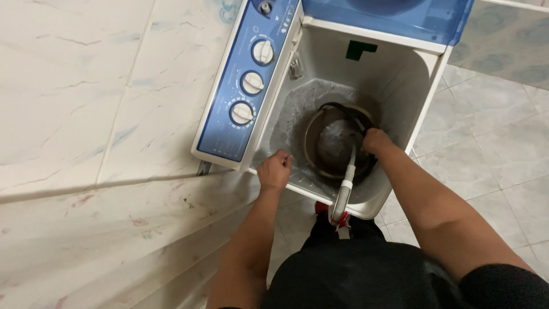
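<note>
Washing is proceeding in the open tub (pixel 400 74) of the twin-tub machine, where the right hand (pixel 376 140) is clamped on dark wet cloth (pixel 357 123) over the foamy water, the left hand (pixel 275 170) is curled on the front rim, and a firmer lift is likely needed next.

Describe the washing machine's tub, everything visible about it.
The tub is a deep, pale grey plastic well, open at the top beside a blue control panel with three white dials. Soapy water lies at the bottom around a round metal basin. The left hand grips the near rim; the right hand reaches inside. A white hose runs over the near edge into the tub.
</note>
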